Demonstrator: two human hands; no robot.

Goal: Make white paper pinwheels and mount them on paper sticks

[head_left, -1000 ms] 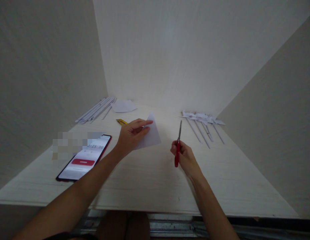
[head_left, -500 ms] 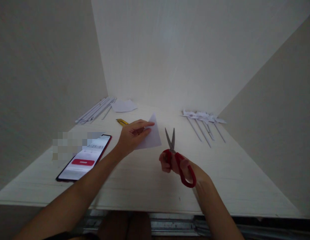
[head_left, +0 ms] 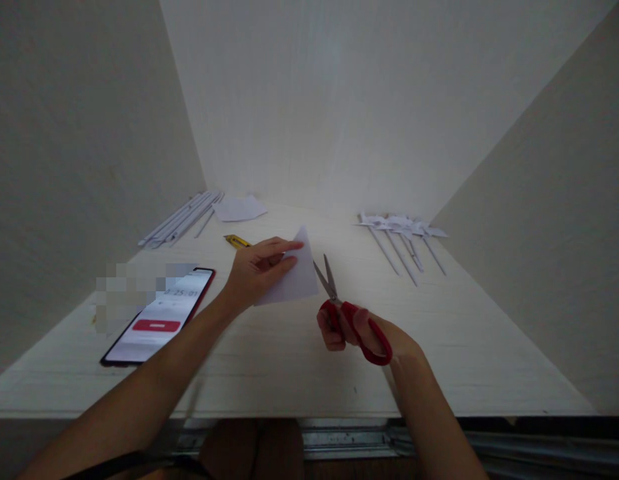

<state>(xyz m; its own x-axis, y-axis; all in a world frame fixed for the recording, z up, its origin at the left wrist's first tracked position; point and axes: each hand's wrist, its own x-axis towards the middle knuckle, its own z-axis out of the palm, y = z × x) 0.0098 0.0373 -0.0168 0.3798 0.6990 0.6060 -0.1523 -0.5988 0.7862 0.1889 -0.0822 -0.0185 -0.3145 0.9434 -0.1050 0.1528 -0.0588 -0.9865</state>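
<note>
A small paper-craft workstation, boxed in by plain pale panels on three sides. The light wooden table (head_left: 299, 373) carries rolled paper sticks (head_left: 182, 219), finished paper pinwheels (head_left: 402, 230) and a phone (head_left: 159, 315) showing a timer.

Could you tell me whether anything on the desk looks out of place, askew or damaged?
Nothing stands out. The left hand holds a white paper, the right hand holds open red scissors beside it, and the phone lies flat.
</note>
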